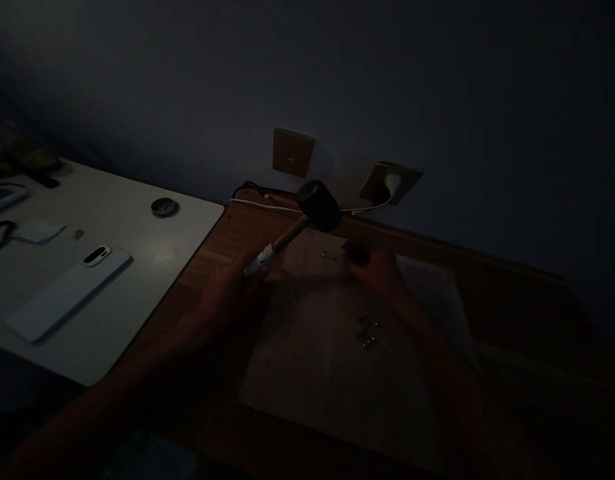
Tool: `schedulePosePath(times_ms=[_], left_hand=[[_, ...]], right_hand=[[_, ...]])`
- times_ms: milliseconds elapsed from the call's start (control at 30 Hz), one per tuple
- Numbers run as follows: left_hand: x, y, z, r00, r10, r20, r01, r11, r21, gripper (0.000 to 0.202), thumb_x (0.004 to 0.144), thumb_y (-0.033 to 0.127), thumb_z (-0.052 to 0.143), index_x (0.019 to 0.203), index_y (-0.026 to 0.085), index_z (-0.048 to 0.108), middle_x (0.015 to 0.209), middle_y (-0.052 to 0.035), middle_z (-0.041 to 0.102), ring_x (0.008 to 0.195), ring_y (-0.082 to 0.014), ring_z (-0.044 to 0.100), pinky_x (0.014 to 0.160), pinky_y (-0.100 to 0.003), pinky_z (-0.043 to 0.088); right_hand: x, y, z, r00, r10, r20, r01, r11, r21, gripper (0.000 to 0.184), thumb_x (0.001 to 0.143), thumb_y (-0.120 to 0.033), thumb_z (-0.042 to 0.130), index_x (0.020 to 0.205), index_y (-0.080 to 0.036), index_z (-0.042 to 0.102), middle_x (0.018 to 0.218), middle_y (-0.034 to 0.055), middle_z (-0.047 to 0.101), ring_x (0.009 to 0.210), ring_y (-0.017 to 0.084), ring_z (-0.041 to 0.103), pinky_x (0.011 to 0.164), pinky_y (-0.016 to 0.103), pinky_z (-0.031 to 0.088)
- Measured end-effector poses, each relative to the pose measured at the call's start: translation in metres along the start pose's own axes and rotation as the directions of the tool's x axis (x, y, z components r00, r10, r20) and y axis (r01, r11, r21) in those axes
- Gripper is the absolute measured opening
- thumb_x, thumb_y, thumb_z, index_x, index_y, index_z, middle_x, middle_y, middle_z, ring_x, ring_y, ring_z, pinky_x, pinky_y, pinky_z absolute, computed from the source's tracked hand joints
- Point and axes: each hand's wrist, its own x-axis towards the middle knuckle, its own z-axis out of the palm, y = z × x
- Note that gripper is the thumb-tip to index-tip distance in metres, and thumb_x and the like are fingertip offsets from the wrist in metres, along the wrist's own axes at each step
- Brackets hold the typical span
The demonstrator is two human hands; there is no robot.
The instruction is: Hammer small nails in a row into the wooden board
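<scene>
My left hand (pixel 228 288) is wrapped round the handle of a mallet (pixel 318 205). Its dark, blunt head points up and away, raised over the far edge of a pale wooden board (pixel 307 360). My right hand (pixel 380 272) is at the far part of the board with its fingers drawn together. Dim light hides what is in them, if anything. Just left of those fingers is a small metal nail or screw (pixel 329 255). A little heap of similar metal pieces (pixel 367 333) lies on the board, nearer to me.
Under the board is a brown wooden table (pixel 207 257). A white table (pixel 137 293) adjoins it on the left, bearing a phone (pixel 70 293) and a small round tin (pixel 164 207). Against the wall run cables, one to a plug (pixel 392 182) in a socket. The scene is very dark.
</scene>
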Motion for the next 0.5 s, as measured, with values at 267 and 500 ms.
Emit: schedulePosePath(times_ms=[267,500], left_hand=[[0.0012,-0.0014,0.0017,1.000,-0.024,-0.005,0.024,0.999,-0.029,0.045,0.099,0.056,0.051,0.120,0.020,0.068,0.089,-0.0057,0.076,0.075,-0.0238,0.072,0.060,-0.029,0.044],[-0.0006,0.0012,0.0005,1.000,0.021,0.020,-0.020,0.999,-0.043,0.042,0.097,0.051,0.054,0.123,0.021,0.069,0.096,-0.0070,0.079,0.080,-0.0241,0.074,0.064,-0.029,0.046]], right_hand=[[0.0040,0.0026,0.0027,0.995,-0.089,0.052,0.095,0.987,-0.128,0.022,0.081,-0.019,0.066,0.099,-0.022,0.078,0.099,0.0088,0.083,0.092,0.028,0.079,0.088,0.041,0.061],[0.0025,0.0040,0.0087,0.989,-0.125,0.074,0.138,0.970,-0.198,0.022,0.086,-0.018,0.065,0.102,-0.022,0.079,0.102,0.0108,0.083,0.092,0.029,0.079,0.087,0.042,0.061]])
